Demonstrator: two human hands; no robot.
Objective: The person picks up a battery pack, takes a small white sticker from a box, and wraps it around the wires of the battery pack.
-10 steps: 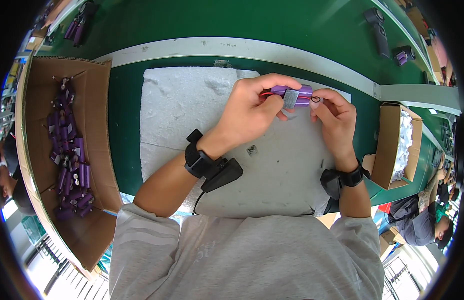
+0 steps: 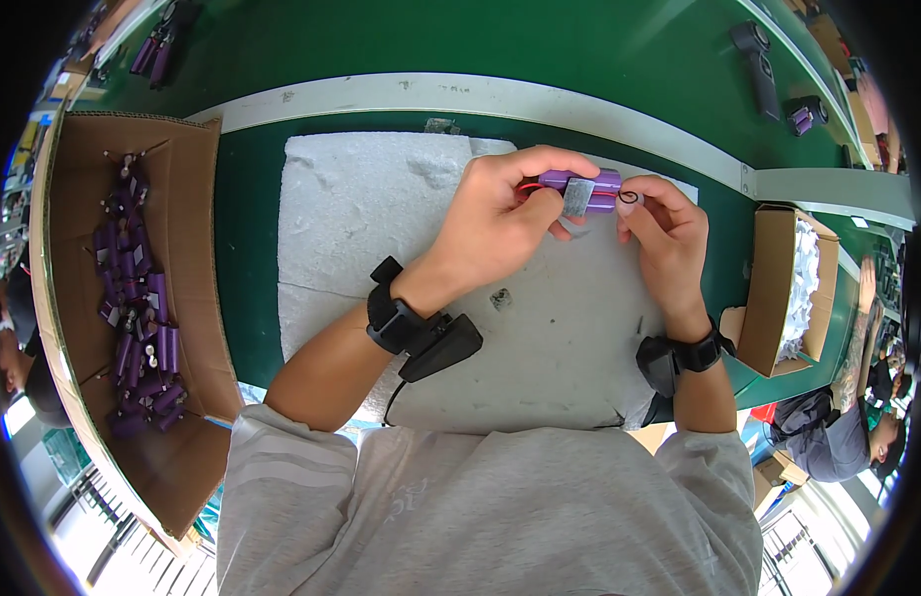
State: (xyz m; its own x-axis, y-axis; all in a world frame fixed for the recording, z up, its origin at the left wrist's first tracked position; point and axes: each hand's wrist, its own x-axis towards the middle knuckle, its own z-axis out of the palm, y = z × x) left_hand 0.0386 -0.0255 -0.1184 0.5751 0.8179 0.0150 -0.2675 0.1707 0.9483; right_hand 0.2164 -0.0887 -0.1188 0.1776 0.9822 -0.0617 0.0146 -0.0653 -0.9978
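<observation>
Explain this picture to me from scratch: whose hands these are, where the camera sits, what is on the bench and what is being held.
No machine is at work here: these are a person's own two bare hands, seen from a wide fisheye camera worn on their head and looking down, so straight edges bend near the rim. The forearms come in from the bottom, each with a black wrist device. The left hand grips a small purple battery pack, two cylindrical cells side by side with a silvery strip across them. The right hand pinches its right end, where a small black ring sits. Below them lies a white foam pad on the green workbench. On the left is an open cardboard box holding many loose purple cells. A smaller carton with white filling stands on the right.
</observation>
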